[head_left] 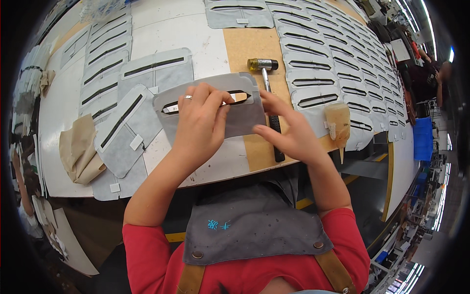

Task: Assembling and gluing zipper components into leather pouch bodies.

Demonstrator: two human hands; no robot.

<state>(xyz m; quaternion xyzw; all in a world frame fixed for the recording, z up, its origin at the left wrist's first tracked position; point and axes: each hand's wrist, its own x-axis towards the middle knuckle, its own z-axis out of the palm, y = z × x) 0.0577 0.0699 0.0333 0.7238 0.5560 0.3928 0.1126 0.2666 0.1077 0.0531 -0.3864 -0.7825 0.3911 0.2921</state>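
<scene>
**Left hand pinching a slotted grey panel, right hand spreading at its edge**

A light-grey rectangular panel with rounded corners and a long black-edged slot (240, 120) is lying directly under the left hand (199, 120), which is covering the middle of it. That hand is gripping the panel, its bent fingers and thumb bunching at the slot; a silver ring (188, 97) is showing on one finger. The right hand (289, 120) is standing open at the panel's right edge, thumb well apart from the fingers, the thumb tip overlapping the lower right part.

A hammer with a yellow-and-black head and metal shaft (265, 78) is lying on a tan board (257, 157), partly behind the right hand. Left of the panel, similar grey pieces (134, 120) and a folded beige cloth (81, 152) are resting on the white counter (205, 54). Rows of slotted grey panels (309, 74) are covering the right side, near a yellowish container (338, 120).
</scene>
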